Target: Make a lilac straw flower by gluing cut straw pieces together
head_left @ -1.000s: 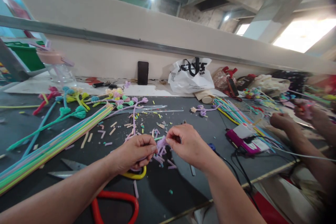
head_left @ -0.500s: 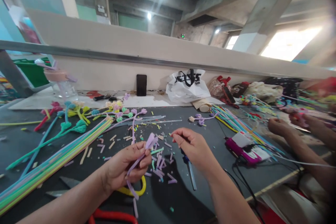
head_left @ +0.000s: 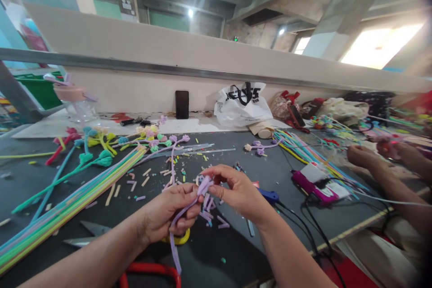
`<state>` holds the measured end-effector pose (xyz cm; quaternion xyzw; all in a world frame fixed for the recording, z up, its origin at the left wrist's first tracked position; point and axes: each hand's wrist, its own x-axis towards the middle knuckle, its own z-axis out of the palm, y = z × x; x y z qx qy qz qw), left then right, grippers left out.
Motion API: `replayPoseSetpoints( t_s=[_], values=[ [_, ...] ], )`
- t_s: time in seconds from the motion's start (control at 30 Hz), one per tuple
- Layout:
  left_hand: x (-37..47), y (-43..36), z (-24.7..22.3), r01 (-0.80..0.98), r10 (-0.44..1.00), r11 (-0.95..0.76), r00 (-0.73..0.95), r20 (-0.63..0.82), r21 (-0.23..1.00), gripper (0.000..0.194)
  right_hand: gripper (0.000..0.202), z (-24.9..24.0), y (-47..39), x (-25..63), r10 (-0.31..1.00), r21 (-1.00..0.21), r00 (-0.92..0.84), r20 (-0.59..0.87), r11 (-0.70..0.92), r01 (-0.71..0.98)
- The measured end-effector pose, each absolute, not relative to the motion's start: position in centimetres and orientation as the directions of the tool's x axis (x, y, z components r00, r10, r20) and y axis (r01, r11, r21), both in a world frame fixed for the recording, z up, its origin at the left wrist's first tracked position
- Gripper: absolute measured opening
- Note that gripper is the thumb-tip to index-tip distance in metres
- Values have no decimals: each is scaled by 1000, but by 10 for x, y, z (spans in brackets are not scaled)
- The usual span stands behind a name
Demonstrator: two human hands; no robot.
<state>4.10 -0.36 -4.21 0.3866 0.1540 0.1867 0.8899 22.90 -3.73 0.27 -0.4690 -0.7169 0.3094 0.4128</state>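
My left hand point(head_left: 168, 211) is closed round the stem of a purple pipe-cleaner flower point(head_left: 204, 184), whose tail dangles below the palm. The thumb and fingers of my right hand point(head_left: 238, 193) pinch the folded loops at its top, so both hands meet on it. Short purple pipe-cleaner offcuts point(head_left: 207, 209) lie under and behind the hands. Below my left wrist are scissors with red handles point(head_left: 151, 269), and a yellow loop-shaped handle point(head_left: 182, 237) shows partly behind the hand.
Long pastel pipe cleaners point(head_left: 84, 198) and finished flowers point(head_left: 103, 158) lie at left. To the right are a blue corded tool point(head_left: 269, 195), a purple power strip point(head_left: 308, 189) and cables. A phone point(head_left: 182, 104) and white bag point(head_left: 243, 105) stand behind. A co-worker's hands point(head_left: 361, 157) work at far right.
My right hand has moved left and down from beside the flower to pinch its top. My left hand has shifted slightly right with the stem. The blue tool has come into view behind my right wrist.
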Motion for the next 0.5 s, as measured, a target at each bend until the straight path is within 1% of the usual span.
replayPoseSetpoints(
  t_s=[0.1, 0.23, 0.37, 0.5],
  values=[
    [43, -4, -39, -217, 530, 580, 832, -162, 785, 14, 23, -3, -34, 232, 940, -830, -201, 274, 337, 445],
    [46, -5, -38, -196, 625, 462, 764, -160, 865, 16, 21, -7, -31, 233, 948, -833, -191, 256, 316, 454],
    [48, -7, -40, -122, 659, 379, 731, -175, 917, 21, 25, -7, -30, 235, 954, -858, -199, 226, 292, 423],
    [48, -5, -40, -117, 678, 380, 711, -189, 918, 19, 30, -8, -26, 242, 966, -888, -145, 213, 254, 383]
  ],
)
